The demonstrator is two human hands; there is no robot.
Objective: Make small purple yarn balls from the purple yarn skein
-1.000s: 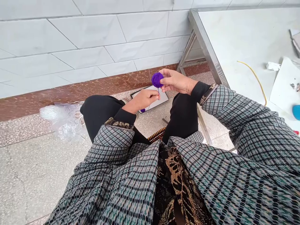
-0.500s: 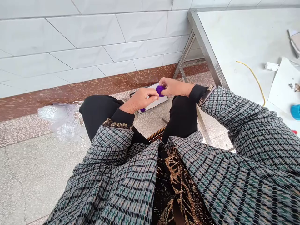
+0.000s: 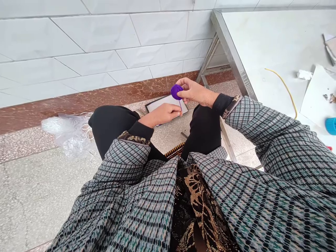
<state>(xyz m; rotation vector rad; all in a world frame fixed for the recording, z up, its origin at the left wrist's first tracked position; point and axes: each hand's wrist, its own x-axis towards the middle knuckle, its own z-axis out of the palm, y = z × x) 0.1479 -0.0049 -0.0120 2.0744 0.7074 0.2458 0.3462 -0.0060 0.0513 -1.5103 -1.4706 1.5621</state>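
A small ball of purple yarn (image 3: 176,92) is held up between the thumb and fingers of my right hand (image 3: 193,92). From the ball a short purple strand runs down to my left hand (image 3: 166,113), whose fingertips pinch it just below and in front of the ball. Beneath both hands a white tray with a dark rim (image 3: 157,102) lies on the floor, partly covered by my left hand.
A clear plastic bag with white cord (image 3: 69,134) lies on the floor at left. To the right stands a metal-framed white table (image 3: 252,42) bearing a yellow cord (image 3: 285,87), paper scraps and a blue lid (image 3: 330,125). A tiled wall (image 3: 105,31) rises ahead.
My right hand has lifted and turned, bringing the yarn ball up and slightly left. My left hand has moved down and right, drawing the strand out between them. The second purple patch is now hidden.
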